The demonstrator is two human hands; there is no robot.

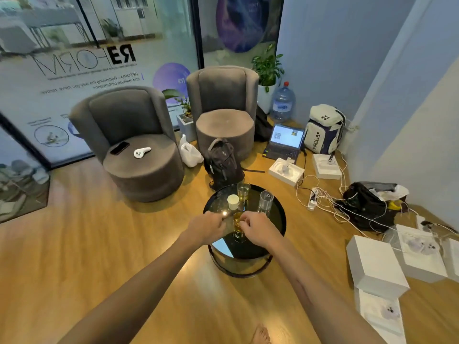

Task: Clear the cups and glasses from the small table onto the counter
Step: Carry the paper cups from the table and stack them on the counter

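A small round black table [273, 227] stands on the wooden floor in front of me. On it are a white paper cup [233, 201], a short glass of yellowish liquid [243, 191] at the far edge, a tall empty glass [265, 201] to the right, and a glass of amber liquid [238, 228] nearest me. My right hand [258, 230] has its fingers at the rim of the amber glass; the grip is unclear. My left hand [207, 228] hovers just left of that glass, fingers curled, and I see nothing in it.
Two grey round armchairs [139, 145] stand behind the table, with a black backpack [222, 162] leaning against its far side. A laptop [285, 142], white boxes [375, 264], a power strip with tangled cables [323, 197] and bags crowd the floor to the right. A bare foot [259, 335] shows at the bottom.
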